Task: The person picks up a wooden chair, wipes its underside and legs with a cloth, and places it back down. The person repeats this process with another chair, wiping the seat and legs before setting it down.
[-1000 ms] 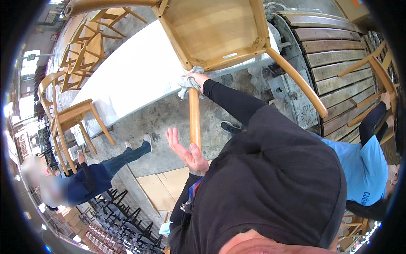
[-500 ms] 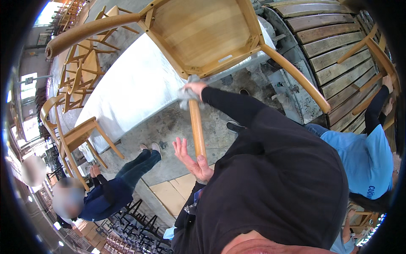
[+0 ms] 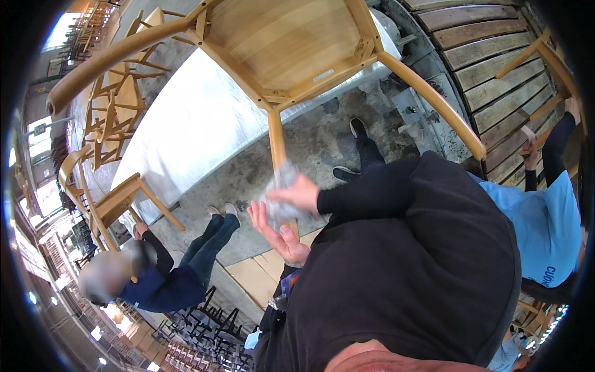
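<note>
On the chair leg [image 3: 276, 146], right hand [image 3: 299, 193] with grey cloth [image 3: 280, 197].

Wooden chair [image 3: 291, 43]: pale honey-yellow, light grain lines on the seat underside. Cloth [image 3: 280, 192] in right hand [image 3: 300, 193]: grey-white, mottled. Own sleeve [image 3: 372, 189] and top: plain black. Worktop [image 3: 192, 133] cover: white, unpatterned. Floor [image 3: 310, 142]: grey concrete, dark blotches. Plank decking [image 3: 489, 56]: brown-grey stripes. Crouching person's top [image 3: 164, 288]: dark navy. Co-worker's shirt [image 3: 548, 229]: light blue.
</note>
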